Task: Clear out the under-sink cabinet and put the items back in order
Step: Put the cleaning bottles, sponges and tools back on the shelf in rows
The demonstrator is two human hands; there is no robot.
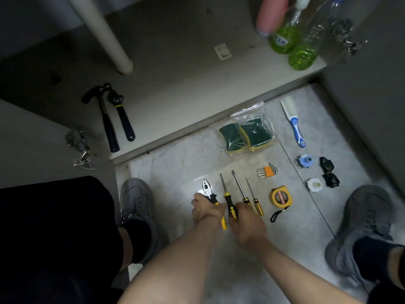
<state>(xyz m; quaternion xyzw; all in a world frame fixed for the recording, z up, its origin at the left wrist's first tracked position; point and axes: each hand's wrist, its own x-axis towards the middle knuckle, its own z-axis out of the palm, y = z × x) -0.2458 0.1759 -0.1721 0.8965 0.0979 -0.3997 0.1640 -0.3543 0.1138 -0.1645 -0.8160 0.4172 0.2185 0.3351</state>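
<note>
On the marble floor in front of the open cabinet, my left hand (205, 208) grips the yellow-handled pliers (208, 190). My right hand (247, 224) grips the handle of the black-and-yellow screwdriver (226, 199) and covers the handle end of a second screwdriver (239, 187). A third, smaller screwdriver (255, 199) lies just right of my fingers. Inside the cabinet (175, 69) lie a hammer (105, 119) and a wrench (122, 116) at the left, with a pink bottle (270, 14) and two bottles of green liquid (285, 38) (304, 53) at the right.
On the floor lie a bag of sponges (247, 132), hex keys (267, 170), a yellow tape measure (280, 197), a blue-handled brush (294, 123), small fittings (304, 161) and black bags (328, 172). A white drain pipe (105, 34) descends into the cabinet. My shoes (137, 200) (363, 227) flank the tools.
</note>
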